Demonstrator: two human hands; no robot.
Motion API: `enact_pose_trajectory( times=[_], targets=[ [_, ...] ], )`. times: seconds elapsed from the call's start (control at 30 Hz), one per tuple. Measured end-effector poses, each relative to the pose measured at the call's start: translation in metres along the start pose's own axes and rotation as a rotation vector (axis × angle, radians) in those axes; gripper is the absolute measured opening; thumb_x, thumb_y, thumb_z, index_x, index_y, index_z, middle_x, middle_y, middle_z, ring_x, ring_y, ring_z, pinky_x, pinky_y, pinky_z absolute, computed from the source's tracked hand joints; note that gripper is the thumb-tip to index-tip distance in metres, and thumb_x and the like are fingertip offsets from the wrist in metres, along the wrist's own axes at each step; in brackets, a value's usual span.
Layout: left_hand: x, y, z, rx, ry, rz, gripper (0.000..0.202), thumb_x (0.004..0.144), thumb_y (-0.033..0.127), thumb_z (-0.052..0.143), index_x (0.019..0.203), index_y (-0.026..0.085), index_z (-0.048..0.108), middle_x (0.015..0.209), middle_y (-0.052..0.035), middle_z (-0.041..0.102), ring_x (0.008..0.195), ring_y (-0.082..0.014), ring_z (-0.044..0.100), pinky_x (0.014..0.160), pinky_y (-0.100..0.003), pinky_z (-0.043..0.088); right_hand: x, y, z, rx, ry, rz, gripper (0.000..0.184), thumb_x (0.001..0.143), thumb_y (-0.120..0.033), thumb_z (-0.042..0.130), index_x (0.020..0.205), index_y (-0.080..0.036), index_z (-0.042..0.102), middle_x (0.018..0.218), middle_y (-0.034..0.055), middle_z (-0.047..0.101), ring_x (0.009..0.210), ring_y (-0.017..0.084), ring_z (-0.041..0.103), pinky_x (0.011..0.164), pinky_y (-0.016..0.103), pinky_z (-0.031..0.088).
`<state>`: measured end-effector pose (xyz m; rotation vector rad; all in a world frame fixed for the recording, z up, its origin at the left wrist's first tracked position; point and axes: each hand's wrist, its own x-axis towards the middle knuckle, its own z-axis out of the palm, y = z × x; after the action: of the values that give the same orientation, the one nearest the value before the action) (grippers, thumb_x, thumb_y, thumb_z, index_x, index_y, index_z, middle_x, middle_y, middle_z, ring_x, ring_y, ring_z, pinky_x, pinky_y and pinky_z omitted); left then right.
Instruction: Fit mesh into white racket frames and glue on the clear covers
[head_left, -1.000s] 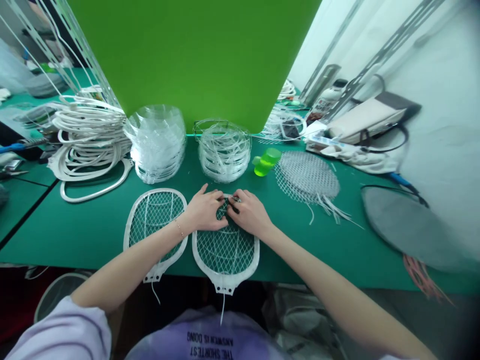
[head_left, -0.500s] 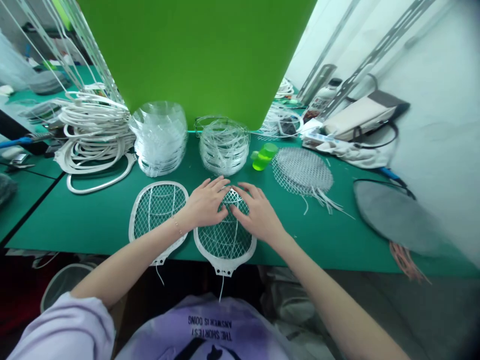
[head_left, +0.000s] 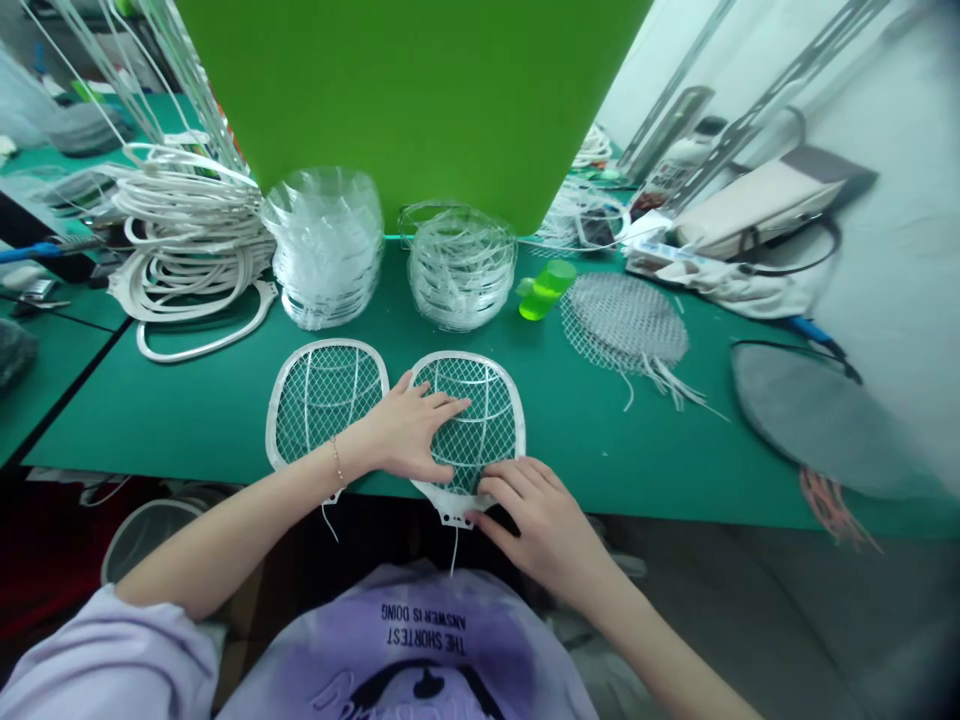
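Swatter racket, white frame, wire mesh, lying flat on green mat near table edge, just beside second racket. Our left hand flat on mesh, fingers slightly apart. Our right hand curved at frame's lower end; cannot tell if gripping.

Stacked white frames and what seems a green cup stand nearby.

Left hand lying flat; right hand lower, curled.
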<state>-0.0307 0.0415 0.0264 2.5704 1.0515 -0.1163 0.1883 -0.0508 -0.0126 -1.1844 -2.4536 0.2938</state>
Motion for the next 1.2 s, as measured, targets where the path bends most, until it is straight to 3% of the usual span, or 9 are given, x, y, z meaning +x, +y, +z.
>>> enact_pose_trajectory(
  times=[0.2, 0.37, 0.5, 0.67, 0.83, 0.9, 0.97, 1.07, 1.2],
  targets=[
    [-0.001, -0.002, 0.006, 0.011, -0.039, 0.021, 0.116, 0.066, 0.071, 0.071, 0.158, 0.02, 0.023, 0.155, -0.0157, 0.043, 0.141, -0.0505, 0.032, 0.115, -0.07, 0.007, -0.007, -0.006, 0.003, -0.019, 0.008, 0.041, 0.008, 0.098, -0.026, 0.056, 0.098, -0.022, 0.063, 0.103, 0.0046, 0.072, 0.097, 0.021, 0.067, 0.104, 0.043, 0.038],
    [0.0, -0.001, 0.007, 0.009, -0.049, -0.004, 0.12, 0.063, 0.07, 0.076, 0.159, 0.024, 0.022, 0.154, -0.0163, 0.043, 0.142, -0.0505, 0.032, 0.114, -0.073, 0.004, -0.007, -0.011, 0.006, -0.039, 0.002, 0.092, 0.007, 0.095, -0.024, 0.061, 0.09, -0.022, 0.065, 0.101, 0.0038, 0.071, 0.095, 0.02, 0.067, 0.106, 0.044, 0.037],
    [0.003, 0.006, -0.001, -0.016, -0.136, -0.083, 0.12, 0.064, 0.065, 0.081, 0.159, 0.024, 0.02, 0.159, -0.0168, 0.036, 0.145, -0.0511, 0.025, 0.108, -0.081, 0.006, -0.003, -0.007, -0.001, 0.006, -0.059, 0.124, 0.005, 0.091, -0.026, 0.068, 0.087, -0.023, 0.067, 0.104, 0.0028, 0.07, 0.097, 0.021, 0.067, 0.109, 0.049, 0.034],
    [0.01, 0.015, -0.007, 0.025, -0.233, -0.132, 0.122, 0.064, 0.059, 0.085, 0.159, 0.022, 0.018, 0.162, -0.0179, 0.029, 0.147, -0.0514, 0.02, 0.104, -0.085, 0.007, 0.012, 0.0, -0.009, 0.127, -0.183, 0.23, 0.01, 0.086, -0.025, 0.074, 0.077, -0.026, 0.068, 0.096, -0.0011, 0.07, 0.092, 0.019, 0.066, 0.098, 0.046, 0.043],
    [0.014, 0.017, -0.007, 0.049, -0.231, -0.129, 0.115, 0.066, 0.051, 0.087, 0.158, 0.023, 0.022, 0.161, -0.0196, 0.031, 0.146, -0.0519, 0.022, 0.106, -0.083, 0.008, 0.02, -0.004, -0.009, 0.149, -0.228, 0.308, 0.016, 0.078, -0.023, 0.081, 0.076, -0.024, 0.065, 0.091, -0.001, 0.069, 0.093, 0.021, 0.065, 0.094, 0.045, 0.047],
    [0.012, 0.014, -0.006, 0.039, -0.219, -0.123, 0.115, 0.067, 0.051, 0.086, 0.158, 0.022, 0.021, 0.16, -0.02, 0.032, 0.147, -0.0516, 0.022, 0.106, -0.083, 0.008, 0.017, 0.001, -0.01, 0.19, -0.174, 0.296, 0.012, 0.081, -0.027, 0.078, 0.08, -0.025, 0.066, 0.092, 0.0007, 0.07, 0.094, 0.022, 0.066, 0.09, 0.043, 0.051],
    [0.007, 0.009, -0.004, 0.005, -0.217, -0.109, 0.118, 0.068, 0.054, 0.085, 0.159, 0.021, 0.017, 0.161, -0.0201, 0.031, 0.148, -0.0504, 0.02, 0.105, -0.084, 0.007, 0.012, 0.014, -0.012, 0.214, 0.005, 0.324, 0.008, 0.087, -0.032, 0.071, 0.09, -0.025, 0.069, 0.099, 0.0042, 0.072, 0.098, 0.023, 0.067, 0.087, 0.041, 0.055],
    [-0.001, 0.003, -0.004, -0.047, -0.147, -0.07, 0.123, 0.068, 0.064, 0.08, 0.16, 0.021, 0.012, 0.162, -0.0196, 0.029, 0.149, -0.0466, 0.019, 0.11, -0.079, 0.004, 0.005, 0.042, -0.01, 0.135, 0.277, 0.33, 0.023, 0.094, -0.035, 0.058, 0.111, -0.025, 0.069, 0.116, 0.009, 0.071, 0.115, 0.026, 0.065, 0.099, 0.046, 0.052],
    [0.004, 0.005, -0.002, -0.017, 0.158, -0.068, 0.089, 0.088, 0.065, 0.059, 0.157, 0.021, 0.025, 0.159, -0.0153, 0.037, 0.148, -0.0339, 0.03, 0.121, -0.062, 0.008, 0.001, 0.057, 0.002, -0.039, 0.207, 0.164, 0.036, 0.097, -0.028, 0.046, 0.127, -0.023, 0.066, 0.128, 0.0094, 0.069, 0.13, 0.03, 0.057, 0.111, 0.058, 0.041]
  ],
)
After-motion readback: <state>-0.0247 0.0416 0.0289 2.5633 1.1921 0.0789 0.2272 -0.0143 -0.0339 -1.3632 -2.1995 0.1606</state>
